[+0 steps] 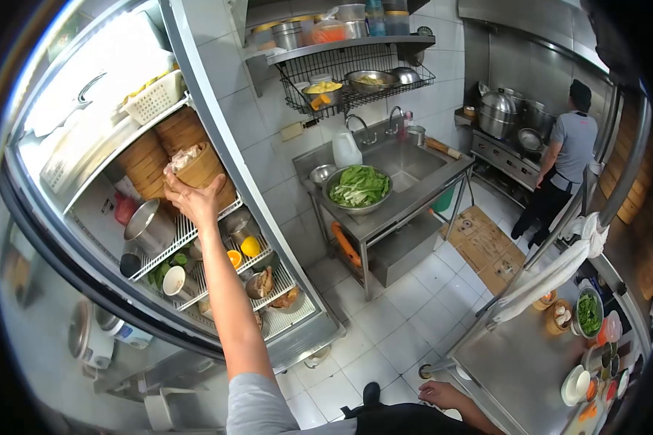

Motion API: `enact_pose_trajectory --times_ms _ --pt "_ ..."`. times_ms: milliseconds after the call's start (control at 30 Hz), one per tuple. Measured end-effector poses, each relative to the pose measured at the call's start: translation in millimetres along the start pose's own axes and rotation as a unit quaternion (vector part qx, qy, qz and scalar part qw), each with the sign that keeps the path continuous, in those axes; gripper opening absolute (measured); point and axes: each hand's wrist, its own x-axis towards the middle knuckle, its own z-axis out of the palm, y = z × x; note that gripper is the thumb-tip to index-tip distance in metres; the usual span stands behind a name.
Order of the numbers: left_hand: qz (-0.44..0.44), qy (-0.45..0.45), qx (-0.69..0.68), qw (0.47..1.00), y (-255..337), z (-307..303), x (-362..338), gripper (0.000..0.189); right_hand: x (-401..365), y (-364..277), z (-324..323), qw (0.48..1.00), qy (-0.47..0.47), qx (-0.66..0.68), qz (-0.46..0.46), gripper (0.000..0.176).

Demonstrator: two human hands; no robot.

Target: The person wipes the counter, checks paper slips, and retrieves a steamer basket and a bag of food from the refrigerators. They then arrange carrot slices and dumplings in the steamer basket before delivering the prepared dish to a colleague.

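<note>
My left hand (pixel 192 197) reaches into the lit refrigerator, its thumb and fingers spread round the front of a round bamboo steamer (pixel 204 168). Pale food (pixel 185 157) shows at the steamer's top left, close to my fingertips. More bamboo steamers (pixel 141 165) stand stacked beside and behind it on the same wire shelf. Below my wrist are a steel pot (pixel 150 226), a lemon (pixel 250 246) and a cut orange (pixel 234 259). Low by my body, my right hand (pixel 442 395) hangs near the steel table with loosely curled fingers and nothing visible in them.
The refrigerator's glass door (pixel 72 290) is at the left. A sink counter (pixel 413 170) holds a bowl of leafy greens (pixel 358 187). At the stove (pixel 500 156) a co-worker (pixel 575 138) stands facing away. A steel table (pixel 500 362) with bowls is at the right.
</note>
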Motion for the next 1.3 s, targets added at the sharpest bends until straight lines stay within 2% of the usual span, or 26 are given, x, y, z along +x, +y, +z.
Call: enact_pose_trajectory --times_ms 133,233,333,400,500,533,567,600,633,667,733,800,833,867,900,933,967,1000,1033,1067,1100,1133,1167,1200,1267,1300 --pt "-0.001 0.001 -0.040 0.999 -4.1 -6.6 3.4 0.120 12.7 9.9 11.5 1.000 0.004 0.014 0.012 0.043" --pt "0.046 0.007 -0.092 0.995 -30.0 -8.8 18.3 0.117 5.1 -17.4 7.8 1.000 0.025 -0.004 0.005 0.041" --pt "0.089 0.021 -0.176 0.980 -45.0 -15.9 30.8 0.109 10.7 1.5 18.5 0.999 0.031 0.017 -0.008 0.042" --pt "0.092 0.014 -0.201 0.975 -42.2 -33.7 39.1 0.108 10.2 -5.7 14.5 0.997 0.038 -0.061 -0.002 0.045" --pt "0.172 0.039 -0.070 0.982 -52.9 -56.5 48.8 0.102 15.4 4.9 16.2 0.991 0.037 -0.119 -0.044 0.050" --pt "0.172 0.006 -0.065 0.983 -50.1 -70.6 44.7 0.100 17.6 9.2 17.5 0.993 0.040 -0.101 -0.056 0.050" --pt "0.236 0.043 0.039 0.970 -60.8 -80.7 48.8 0.097 15.8 -3.4 9.8 0.989 0.035 -0.104 -0.097 0.051" --pt "0.280 0.006 0.002 0.960 -67.1 -88.8 49.8 0.094 8.0 -13.4 6.2 0.986 0.079 -0.103 -0.103 0.051" --pt "0.300 0.029 0.012 0.953 -35.7 -107.7 30.7 0.071 19.0 3.0 7.8 0.979 0.106 -0.058 -0.167 0.053" --pt "0.313 -0.051 -0.140 0.938 -68.0 -98.5 29.5 0.097 8.8 -21.7 -6.8 0.974 0.125 -0.059 -0.181 0.053" --pt "0.337 -0.102 -0.145 0.925 30.5 -154.2 -45.7 0.113 -12.0 -66.6 -25.0 0.962 0.163 0.020 -0.220 0.058" --pt "0.378 -0.188 -0.254 0.870 69.7 -170.4 -98.1 0.121 -38.9 -111.6 -39.9 0.942 0.174 0.102 -0.269 0.070" --pt "0.379 -0.176 -0.279 0.864 81.7 -173.8 -130.9 0.112 -50.0 -124.7 -44.5 0.933 0.163 0.138 -0.291 0.079" --pt "0.380 -0.162 -0.302 0.859 91.0 -175.4 -169.7 0.104 -61.9 -132.9 -45.9 0.931 0.173 0.140 -0.290 0.079" --pt "0.380 -0.161 -0.311 0.856 106.1 -175.7 -211.2 0.104 -73.9 -139.2 -47.8 0.913 0.180 0.164 -0.326 0.086" --pt "0.285 -0.264 -0.412 0.824 126.5 -174.7 -256.6 0.114 -86.3 -141.9 -49.7 0.895 0.185 0.186 -0.362 0.093" --pt "0.182 -0.358 -0.499 0.768 143.9 -177.4 -302.7 0.126 -100.9 -139.8 -54.0 0.898 0.164 0.200 -0.356 0.100" --pt "0.069 -0.456 -0.518 0.721 156.1 -184.9 -349.4 0.141 -108.7 -127.8 -55.6 0.898 0.170 0.194 -0.356 0.100" --pt "0.061 -0.481 -0.577 0.657 192.2 -190.7 -383.4 0.135 -114.1 -109.2 -56.1 0.882 0.195 0.236 -0.360 0.101" --pt "0.046 -0.517 -0.592 0.616 202.2 -191.1 -424.9 0.133 -121.8 -87.4 -57.0 0.863 0.218 0.276 -0.362 0.102" --pt "0.100 -0.545 -0.567 0.609 208.8 -191.1 -461.5 0.132 -133.3 -63.7 -58.0 0.850 0.223 0.346 -0.330 0.105" --pt "0.141 -0.550 -0.570 0.594 222.4 -189.8 -498.7 0.129 -139.7 -31.9 -58.9 0.848 0.258 0.345 -0.309 0.108" --pt "0.135 -0.579 -0.579 0.558 239.3 -189.1 -531.6 0.134 -144.0 2.1 -61.2 0.845 0.292 0.343 -0.288 0.111" --pt "0.098 -0.621 -0.577 0.521 251.0 -186.6 -568.8 0.132 -149.3 31.7 -61.7 0.846 0.296 0.337 -0.289 0.111" --pt "0.040 -0.682 -0.597 0.420 288.0 -190.7 -608.5 0.125 -158.7 86.3 -64.4 0.839 0.364 0.309 -0.261 0.121" --pt "0.043 -0.681 -0.600 0.418 303.6 -188.7 -626.2 0.125 -160.1 112.3 -68.9 0.838 0.368 0.307 -0.262 0.121"
